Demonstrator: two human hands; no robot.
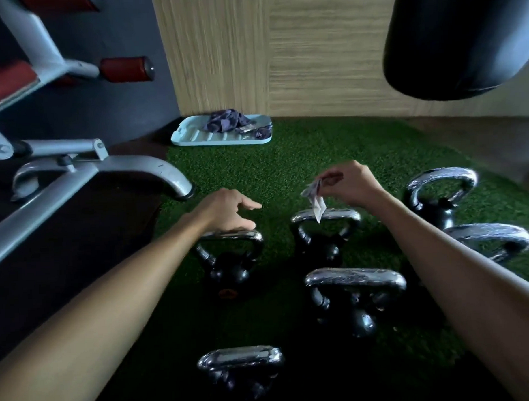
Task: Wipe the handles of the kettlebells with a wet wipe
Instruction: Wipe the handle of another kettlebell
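Head view — right hand (355,183) pinches wet wipe (316,203) over kettlebell (322,246) — left hand (227,209) spread.

Glossy metal kettlebell handles (354,278) on rough green turf (256,167); smooth plastic tray (195,136); wood-grain wall (282,49)

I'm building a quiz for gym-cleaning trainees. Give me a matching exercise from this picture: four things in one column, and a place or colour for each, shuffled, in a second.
Things
1. wipe
2. tray
3. cloth
4. punch bag

Places
A. lying in the tray
B. black, at the upper right
C. pinched in the right hand
D. at the foot of the wooden wall

Pairs: 1-C, 2-D, 3-A, 4-B
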